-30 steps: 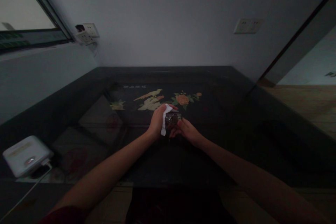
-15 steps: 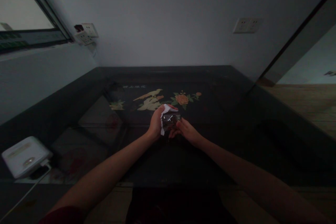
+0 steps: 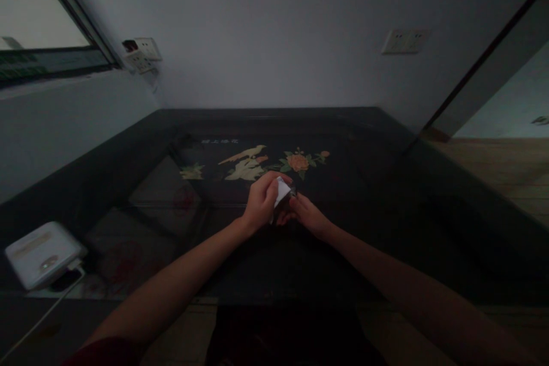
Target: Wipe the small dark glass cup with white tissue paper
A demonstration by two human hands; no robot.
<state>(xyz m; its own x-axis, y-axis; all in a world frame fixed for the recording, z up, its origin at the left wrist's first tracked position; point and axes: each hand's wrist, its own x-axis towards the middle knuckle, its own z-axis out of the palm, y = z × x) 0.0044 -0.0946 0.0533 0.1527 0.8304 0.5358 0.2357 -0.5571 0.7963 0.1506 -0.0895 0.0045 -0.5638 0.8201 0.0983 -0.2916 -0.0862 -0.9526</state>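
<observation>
My left hand is closed round a white tissue, its thumb pressing the tissue over a small dark, glossy object. My right hand grips the right side of that object between thumb and fingers. Most of the object is hidden by the tissue and my fingers, and its kind cannot be made out in the dim light. Both hands are held close together above the dark glossy table, in front of a bird-and-flower picture on its surface.
A white box-shaped device with a white cable stands at the table's left front. Behind the table rises a pale wall with a double socket on the right and another socket at left. A window is upper left.
My left hand has folded its thumb and the tissue over the dark object, which was largely uncovered before. My right hand keeps its hold in nearly the same place.
</observation>
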